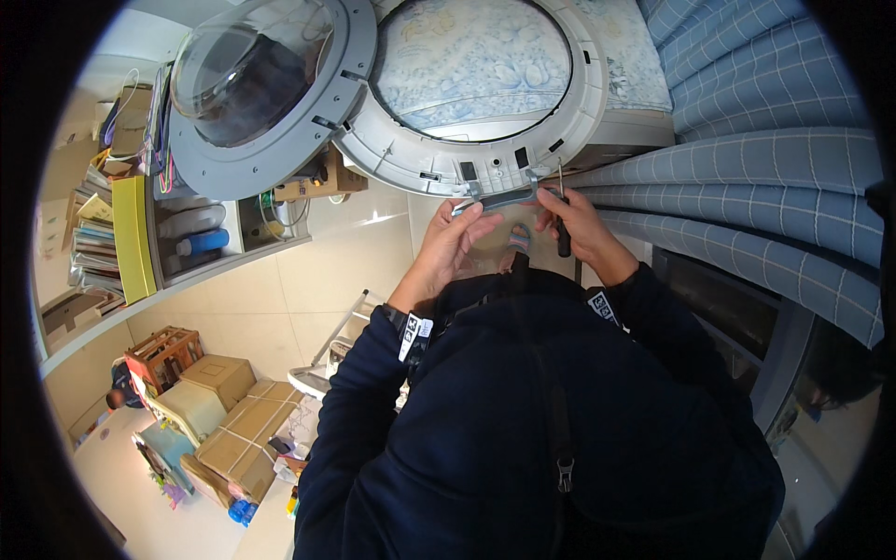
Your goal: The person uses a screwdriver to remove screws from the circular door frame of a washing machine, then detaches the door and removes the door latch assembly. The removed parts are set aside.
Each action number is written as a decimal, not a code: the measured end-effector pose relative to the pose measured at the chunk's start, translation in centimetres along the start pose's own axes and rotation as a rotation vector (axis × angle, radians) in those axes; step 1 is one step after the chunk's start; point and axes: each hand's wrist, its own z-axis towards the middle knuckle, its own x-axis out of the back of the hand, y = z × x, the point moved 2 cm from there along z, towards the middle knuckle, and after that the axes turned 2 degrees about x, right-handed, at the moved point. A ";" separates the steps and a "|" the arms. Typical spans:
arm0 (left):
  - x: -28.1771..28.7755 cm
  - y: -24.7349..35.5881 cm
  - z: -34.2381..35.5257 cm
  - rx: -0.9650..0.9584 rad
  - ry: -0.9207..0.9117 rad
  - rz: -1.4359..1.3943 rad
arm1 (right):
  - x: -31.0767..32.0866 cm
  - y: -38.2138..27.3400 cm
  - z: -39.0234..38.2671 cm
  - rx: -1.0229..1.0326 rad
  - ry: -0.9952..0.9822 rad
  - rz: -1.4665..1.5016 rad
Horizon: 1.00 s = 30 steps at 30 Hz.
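A white ring-shaped door frame (439,166) lies in front of me, its large round opening showing flowered cloth underneath. At its near edge is a curved grey handle piece (509,199), like a door handle. My left hand (455,240) pinches the left end of that piece between thumb and fingers. My right hand (581,227) is closed around a screwdriver (564,241) with a black grip, its thin shaft pointing away from me. The right fingers also reach the piece's right end. Left of the frame lies a grey ring (224,166) with a clear domed glass (257,79).
Blue checked curtains (737,177) hang along the right. Shelves with books and a blue-capped bottle (203,242) stand on the left. Cardboard boxes (245,434), a wooden crate (166,355) and a folding stepladder (331,350) are at the lower left.
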 end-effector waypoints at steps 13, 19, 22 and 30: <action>0.0 0.8 -0.9 0.102 -0.027 0.082 | -0.1 0.7 0.1 0.004 0.030 0.103; 0.7 0.7 -0.2 0.074 -0.054 0.043 | 0.1 0.8 0.0 0.021 0.056 0.040; 0.8 0.8 -0.1 0.084 -0.072 0.062 | 0.4 1.1 0.2 0.018 0.061 0.035; 0.8 -0.2 -0.8 0.014 -0.092 0.188 | 1.1 2.2 0.5 0.026 0.043 0.030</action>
